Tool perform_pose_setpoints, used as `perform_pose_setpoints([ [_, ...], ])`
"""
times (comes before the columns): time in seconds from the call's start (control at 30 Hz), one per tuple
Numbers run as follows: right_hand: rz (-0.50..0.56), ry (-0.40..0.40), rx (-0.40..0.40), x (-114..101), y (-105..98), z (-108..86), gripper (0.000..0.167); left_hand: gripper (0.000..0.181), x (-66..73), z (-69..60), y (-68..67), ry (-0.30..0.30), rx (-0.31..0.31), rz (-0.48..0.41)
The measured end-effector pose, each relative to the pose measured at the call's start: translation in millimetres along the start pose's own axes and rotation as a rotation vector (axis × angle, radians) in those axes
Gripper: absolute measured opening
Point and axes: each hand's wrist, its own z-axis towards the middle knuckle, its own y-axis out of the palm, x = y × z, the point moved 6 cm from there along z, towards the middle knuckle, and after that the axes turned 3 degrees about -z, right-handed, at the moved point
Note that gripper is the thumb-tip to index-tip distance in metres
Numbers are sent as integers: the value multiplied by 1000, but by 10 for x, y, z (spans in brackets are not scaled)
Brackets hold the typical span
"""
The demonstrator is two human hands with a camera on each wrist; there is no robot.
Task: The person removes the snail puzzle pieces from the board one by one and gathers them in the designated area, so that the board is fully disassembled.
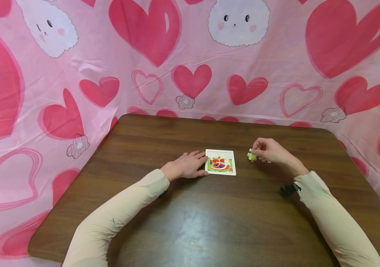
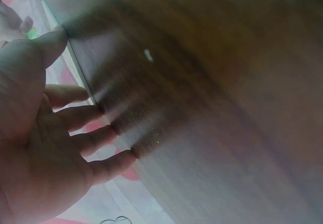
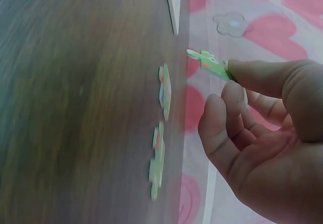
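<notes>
A white-framed jigsaw puzzle lies on the table, its lower part filled with a colourful picture and its upper part bare white. My left hand rests flat beside it, straight fingertips at the frame's left edge; the left wrist view shows the thumb and fingers touching that edge. To the right of the frame, my right hand pinches a green puzzle piece between thumb and fingertips, lifted above the table. Two more puzzle pieces lie on the table below that hand in the right wrist view.
The brown wooden table has rounded corners and reaches back to a pink curtain printed with hearts. A black strap hangs at the right wrist. The left wrist view is hazy.
</notes>
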Motion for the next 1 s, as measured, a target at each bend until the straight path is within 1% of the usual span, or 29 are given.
perform_pose_setpoints([
  [0.13, 14, 4, 5, 71, -86, -69, 19, 74, 7, 5, 5, 6, 0, 3],
  [0.23, 41, 27, -1, 133, -136, -110, 23, 73, 11, 8, 6, 11, 7, 4],
  [0.37, 65, 55, -10, 221, -182, -144, 24, 72, 13, 9, 3, 17, 14, 5],
  [0.47, 74, 46, -13, 284, -216, -148, 23, 72, 10, 12, 2, 19, 13, 8],
  [0.63, 75, 7, -25, 375, -280, -152, 20, 73, 11, 11, -5, 21, 14, 20],
  [0.83, 20, 15, -68, 488, -365, -194, 18, 72, 8, 8, 2, 23, 10, 17],
  [1.0, 35, 37, -138, 574, -416, -224, 18, 73, 4, 13, 4, 21, 10, 16],
])
